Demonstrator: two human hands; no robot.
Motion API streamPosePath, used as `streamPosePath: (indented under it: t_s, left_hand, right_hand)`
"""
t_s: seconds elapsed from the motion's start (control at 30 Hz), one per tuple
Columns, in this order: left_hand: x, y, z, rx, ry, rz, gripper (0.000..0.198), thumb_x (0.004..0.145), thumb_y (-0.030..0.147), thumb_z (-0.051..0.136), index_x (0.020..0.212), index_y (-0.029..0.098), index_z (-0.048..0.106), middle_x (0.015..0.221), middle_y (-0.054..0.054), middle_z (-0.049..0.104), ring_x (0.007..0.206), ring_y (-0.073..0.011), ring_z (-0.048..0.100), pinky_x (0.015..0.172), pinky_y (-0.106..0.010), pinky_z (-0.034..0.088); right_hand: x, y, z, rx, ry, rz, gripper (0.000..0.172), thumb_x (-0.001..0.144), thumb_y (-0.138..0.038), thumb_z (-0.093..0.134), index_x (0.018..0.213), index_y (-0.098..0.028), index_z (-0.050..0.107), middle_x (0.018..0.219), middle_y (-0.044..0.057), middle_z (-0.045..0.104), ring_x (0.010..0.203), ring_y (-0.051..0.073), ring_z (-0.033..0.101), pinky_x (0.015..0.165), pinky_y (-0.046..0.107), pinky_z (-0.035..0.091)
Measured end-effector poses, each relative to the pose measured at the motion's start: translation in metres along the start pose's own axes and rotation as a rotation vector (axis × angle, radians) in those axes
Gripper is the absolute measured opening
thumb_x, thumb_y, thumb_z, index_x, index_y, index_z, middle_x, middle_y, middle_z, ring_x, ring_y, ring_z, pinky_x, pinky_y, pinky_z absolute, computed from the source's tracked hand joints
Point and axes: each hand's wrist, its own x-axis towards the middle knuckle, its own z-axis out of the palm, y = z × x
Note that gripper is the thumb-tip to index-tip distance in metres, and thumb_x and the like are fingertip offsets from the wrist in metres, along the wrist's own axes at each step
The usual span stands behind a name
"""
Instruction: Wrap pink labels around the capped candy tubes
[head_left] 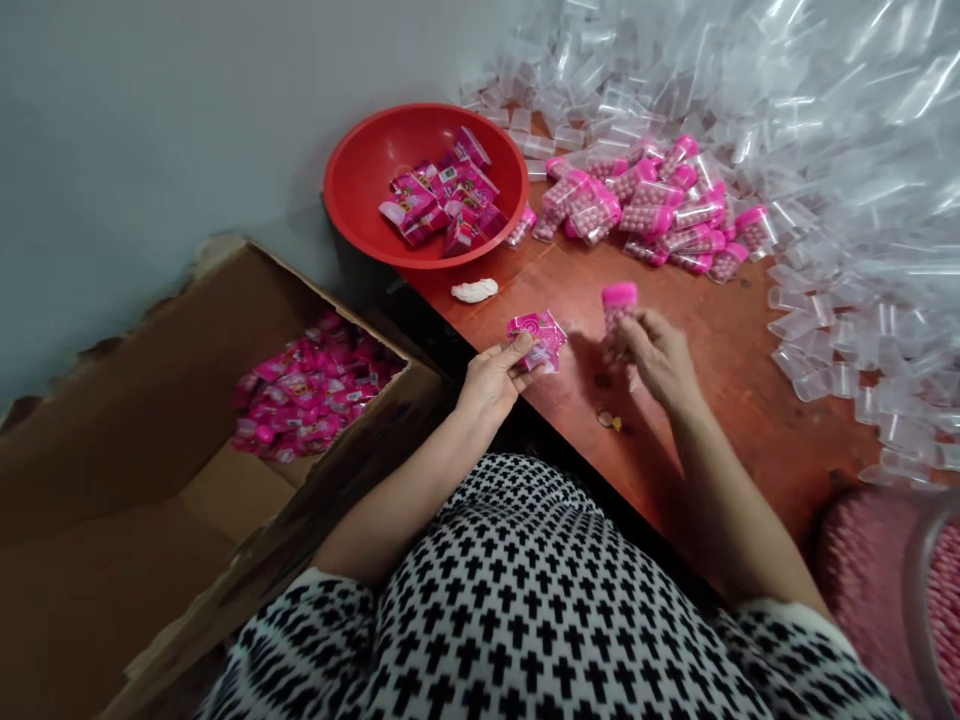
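Observation:
My left hand (495, 375) pinches a small pink printed packet (538, 338) just above the near edge of the red-brown table (720, 400). My right hand (654, 352) is closed round a clear tube with a pink cap (618, 312), filled with small pink balls and held upright. The two hands are close together, the packet a little left of the tube.
A red bowl (360, 190) with several pink packets stands at the table's far left. Filled pink-capped tubes (645, 205) lie behind, beside a big heap of empty clear tubes (840, 150). A cardboard box (150, 400) holding pink packets sits left. A white lump (474, 290) and a pink container (892, 590) are nearby.

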Motion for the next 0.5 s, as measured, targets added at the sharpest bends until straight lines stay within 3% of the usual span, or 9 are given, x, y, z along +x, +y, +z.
streamPosePath:
  t_s: [0.1,0.2,0.3,0.5]
  left_hand:
    - [0.004,-0.003,0.002,-0.114,0.008,-0.001,0.017,0.070,0.019,0.079,0.074,0.012,0.063,0.068,-0.001,0.069,0.061,-0.0122,0.067,0.065,-0.026,0.057]
    - [0.006,-0.007,0.007,-0.156,0.003,-0.013,0.015,0.074,0.020,0.077,0.077,0.013,0.064,0.070,-0.001,0.070,0.061,-0.0110,0.066,0.063,-0.023,0.055]
    - [0.004,-0.010,0.012,-0.160,-0.018,-0.017,0.014,0.074,0.020,0.077,0.077,0.013,0.066,0.070,-0.002,0.070,0.061,-0.0106,0.065,0.063,-0.022,0.053]
    - [-0.003,-0.015,0.014,-0.051,-0.140,0.086,0.026,0.064,0.025,0.084,0.074,0.010,0.066,0.069,-0.001,0.068,0.060,-0.0095,0.063,0.061,-0.021,0.050]
  right_hand:
    - [-0.055,-0.015,0.033,0.338,-0.109,0.165,0.033,0.087,-0.054,0.056,0.090,-0.021,0.053,0.065,-0.002,0.064,0.044,0.009,0.058,0.038,0.019,0.045]
    - [-0.084,-0.019,0.059,0.351,-0.102,0.198,0.035,0.086,-0.055,0.056,0.094,-0.021,0.053,0.064,-0.004,0.063,0.043,0.008,0.057,0.037,0.017,0.047]
    - [-0.088,-0.015,0.071,0.271,-0.029,0.163,0.034,0.088,-0.053,0.054,0.100,-0.021,0.054,0.066,-0.004,0.064,0.044,0.007,0.058,0.038,0.017,0.048]
    - [-0.080,-0.010,0.071,0.285,0.012,0.142,0.032,0.088,-0.051,0.055,0.100,-0.021,0.055,0.066,-0.004,0.063,0.045,0.007,0.058,0.038,0.016,0.048]
